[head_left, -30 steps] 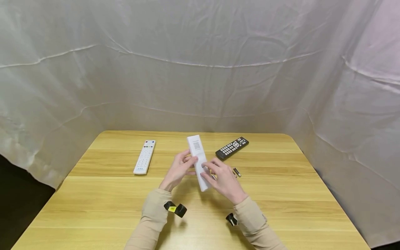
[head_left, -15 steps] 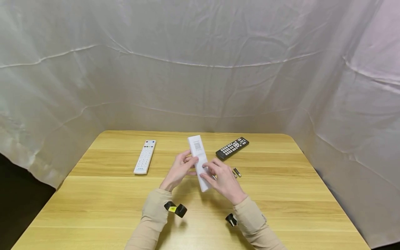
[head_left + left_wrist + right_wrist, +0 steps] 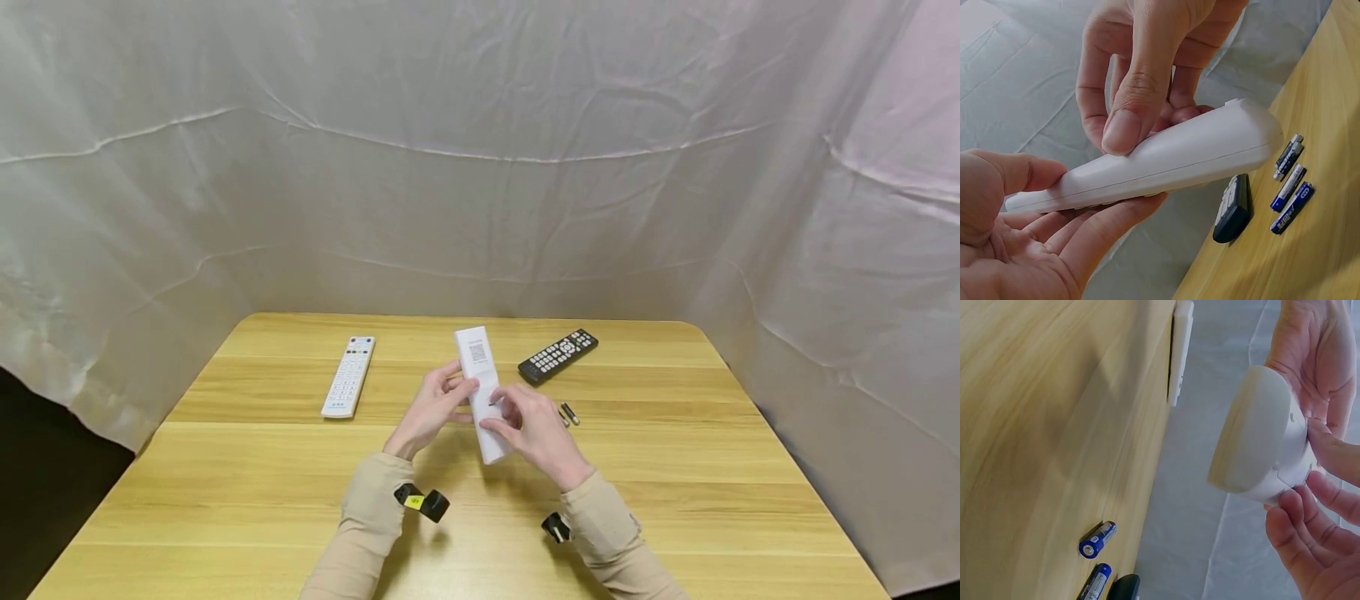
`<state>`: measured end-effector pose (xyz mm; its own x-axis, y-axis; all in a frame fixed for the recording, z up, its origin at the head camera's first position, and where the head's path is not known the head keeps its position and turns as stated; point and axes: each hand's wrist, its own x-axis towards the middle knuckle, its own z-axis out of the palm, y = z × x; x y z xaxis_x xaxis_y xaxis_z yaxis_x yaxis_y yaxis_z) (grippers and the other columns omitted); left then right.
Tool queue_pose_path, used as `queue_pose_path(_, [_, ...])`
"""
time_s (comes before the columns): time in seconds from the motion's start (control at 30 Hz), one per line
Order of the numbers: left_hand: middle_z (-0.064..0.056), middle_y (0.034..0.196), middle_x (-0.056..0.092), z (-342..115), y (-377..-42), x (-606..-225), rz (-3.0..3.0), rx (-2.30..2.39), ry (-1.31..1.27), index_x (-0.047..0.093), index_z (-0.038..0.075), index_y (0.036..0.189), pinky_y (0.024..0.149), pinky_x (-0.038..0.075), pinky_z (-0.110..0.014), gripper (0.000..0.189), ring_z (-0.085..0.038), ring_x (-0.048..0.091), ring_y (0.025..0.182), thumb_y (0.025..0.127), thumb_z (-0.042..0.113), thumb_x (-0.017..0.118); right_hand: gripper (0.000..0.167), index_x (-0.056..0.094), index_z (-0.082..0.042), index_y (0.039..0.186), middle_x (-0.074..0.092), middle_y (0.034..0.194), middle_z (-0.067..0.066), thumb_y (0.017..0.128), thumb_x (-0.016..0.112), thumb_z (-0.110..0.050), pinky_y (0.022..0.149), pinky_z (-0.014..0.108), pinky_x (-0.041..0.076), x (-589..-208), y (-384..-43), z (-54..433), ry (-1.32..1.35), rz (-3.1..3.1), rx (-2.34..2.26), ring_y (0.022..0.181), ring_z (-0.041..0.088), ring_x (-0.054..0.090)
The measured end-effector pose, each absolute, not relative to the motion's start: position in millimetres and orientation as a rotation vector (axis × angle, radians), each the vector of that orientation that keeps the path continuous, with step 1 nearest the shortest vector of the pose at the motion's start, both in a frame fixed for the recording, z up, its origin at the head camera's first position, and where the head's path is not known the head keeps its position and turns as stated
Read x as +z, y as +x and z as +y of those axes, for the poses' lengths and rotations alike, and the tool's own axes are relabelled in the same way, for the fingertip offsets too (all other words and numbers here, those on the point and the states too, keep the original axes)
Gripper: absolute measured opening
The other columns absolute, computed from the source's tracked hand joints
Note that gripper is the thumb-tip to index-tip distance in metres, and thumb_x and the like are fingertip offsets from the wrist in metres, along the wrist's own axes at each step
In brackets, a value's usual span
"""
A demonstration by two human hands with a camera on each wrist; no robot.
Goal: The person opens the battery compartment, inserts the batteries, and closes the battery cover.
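Observation:
My left hand (image 3: 435, 408) grips a white remote control (image 3: 476, 354) by its long edge, back side up, thumb on top and fingers beneath. A printed square code marks its far half. On the near half, my right hand (image 3: 536, 429) has its thumb and curled fingertips against the remote. The left wrist view shows the right thumb (image 3: 1122, 128) pressed to the back of the white casing. A small raised tab (image 3: 1232, 102) stands out near the remote's end. Seams show on that end in the right wrist view. The right palm partly hides the casing.
A second white remote (image 3: 348, 377) lies face up on the left of the wooden table (image 3: 247, 492). A black remote (image 3: 558, 356) lies at the back right. Several batteries (image 3: 1292, 207) lie loose near it, to the right of my hands. A pale curtain (image 3: 480, 200) surrounds the table.
The white remote has shifted slightly right and toward me with both hands still on it. My right fingertips have moved a little on its back. A silvery battery end near the right thumb is now hidden.

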<state>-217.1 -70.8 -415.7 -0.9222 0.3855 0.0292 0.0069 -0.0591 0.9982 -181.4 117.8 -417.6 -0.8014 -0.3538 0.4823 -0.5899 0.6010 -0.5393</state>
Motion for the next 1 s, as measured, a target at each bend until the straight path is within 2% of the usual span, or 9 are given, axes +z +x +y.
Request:
queue_pose_path(0.3, [-0.035,0.134,0.058,-70.7,-216.5,-414.9,1.923,2.069,0.474,0.036,-0.001,0.153,0.083,0.065,-0.046,0.051,-0.029,0.073,0.102,0.104,0.009,0.048,0.028,0.062,-0.003,0.100,0.060,0.072,0.003,0.081,0.082,-0.010,0.052,0.015,0.047,-413.8,-183.0,120.6,0.747,-2.559,1.160,0.061,0.002,0.049])
queue_pose_path(0.6, [-0.036,0.135,0.057,-69.4,-217.2,-416.8,1.879,2.068,0.494,0.036,-0.001,0.152,0.086,0.064,-0.049,0.050,-0.034,0.072,0.106,0.104,0.009,0.048,0.029,0.060,-0.005,0.099,0.055,0.071,0.001,0.080,0.082,-0.010,0.050,0.015,0.042,-414.6,-184.4,122.5,0.730,-2.594,1.189,0.060,0.002,0.045])
queue_pose_path(1.0, [-0.036,0.135,0.057,-68.4,-216.0,-416.5,1.869,2.062,0.510,0.037,-0.003,0.151,0.085,0.064,-0.049,0.050,-0.032,0.072,0.104,0.104,0.008,0.047,0.029,0.060,-0.005,0.098,0.054,0.070,0.000,0.080,0.082,-0.011,0.050,0.015,0.043,-415.0,-184.7,123.6,0.733,-2.610,1.196,0.060,0.001,0.045])
